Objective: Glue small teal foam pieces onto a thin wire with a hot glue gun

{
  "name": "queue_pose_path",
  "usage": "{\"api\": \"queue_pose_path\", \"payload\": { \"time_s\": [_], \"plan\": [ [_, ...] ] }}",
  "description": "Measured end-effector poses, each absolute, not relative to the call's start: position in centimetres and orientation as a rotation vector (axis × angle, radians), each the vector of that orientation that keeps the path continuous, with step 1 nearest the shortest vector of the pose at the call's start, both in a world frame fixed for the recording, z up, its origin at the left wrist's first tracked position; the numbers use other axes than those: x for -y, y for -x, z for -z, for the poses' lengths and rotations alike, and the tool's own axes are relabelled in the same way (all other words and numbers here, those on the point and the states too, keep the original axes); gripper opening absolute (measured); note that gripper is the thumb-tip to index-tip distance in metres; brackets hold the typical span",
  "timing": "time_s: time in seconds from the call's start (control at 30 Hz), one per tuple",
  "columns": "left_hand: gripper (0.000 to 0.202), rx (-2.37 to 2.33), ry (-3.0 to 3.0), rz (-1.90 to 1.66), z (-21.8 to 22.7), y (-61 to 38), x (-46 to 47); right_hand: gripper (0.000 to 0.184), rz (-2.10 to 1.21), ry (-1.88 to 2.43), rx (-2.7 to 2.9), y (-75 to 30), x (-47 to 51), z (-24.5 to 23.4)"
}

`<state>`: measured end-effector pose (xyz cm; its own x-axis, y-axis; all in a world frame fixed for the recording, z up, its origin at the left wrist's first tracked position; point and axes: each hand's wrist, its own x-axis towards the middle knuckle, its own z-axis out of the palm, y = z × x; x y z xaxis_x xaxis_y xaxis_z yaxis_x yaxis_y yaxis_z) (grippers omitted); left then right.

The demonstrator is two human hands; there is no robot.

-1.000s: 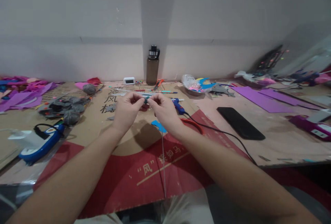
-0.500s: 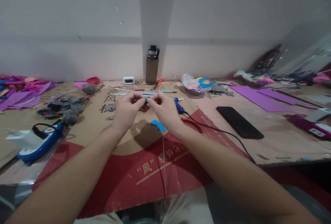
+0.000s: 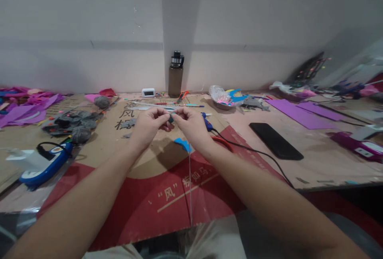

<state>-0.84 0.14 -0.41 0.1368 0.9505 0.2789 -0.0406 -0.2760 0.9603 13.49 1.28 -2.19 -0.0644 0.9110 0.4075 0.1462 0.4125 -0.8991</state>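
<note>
My left hand [image 3: 149, 126] and my right hand [image 3: 191, 127] meet above the cardboard sheet [image 3: 167, 195], fingertips pinched together on a small dark teal piece [image 3: 170, 118]. A thin grey wire [image 3: 189, 187] hangs from under my right hand toward me. A blue felt cutout [image 3: 182, 144] lies on the cardboard just below my right wrist. A blue glue gun [image 3: 207, 123] with a black cord [image 3: 254, 153] rests right behind my right hand.
A brown bottle [image 3: 175, 76] stands at the partition wall. A black phone [image 3: 275, 141] lies to the right, purple sheets [image 3: 302, 114] beyond it. Grey felt balls [image 3: 78, 125] and a blue-white device [image 3: 44, 163] sit at the left. Pens and tools [image 3: 179, 101] are scattered behind my hands.
My hands have drawn a little closer together and dropped slightly, still pinching the small piece. Nothing on the table has moved.
</note>
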Motion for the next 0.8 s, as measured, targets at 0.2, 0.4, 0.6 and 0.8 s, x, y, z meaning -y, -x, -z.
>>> {"api": "queue_pose_path", "payload": {
  "time_s": [0.2,0.4,0.6,0.8],
  "plan": [
    [0.013,-0.873,-1.285,-1.264,0.5,0.8,-0.4,0.017,-0.899,1.004,1.441,-13.8,-1.9,2.5],
    [0.020,-0.933,-1.293,-1.239,0.8,0.6,-0.4,0.018,-0.894,1.028,1.458,-13.7,-1.6,2.6],
    [0.021,-1.035,-1.403,-1.295,1.0,0.7,-0.4,0.019,-0.816,1.054,1.531,-13.5,-1.4,2.7],
    [0.023,-1.129,-1.467,-1.335,0.7,0.9,-0.5,0.026,-0.851,1.012,1.532,-13.4,-1.4,3.3]
  ]
}}
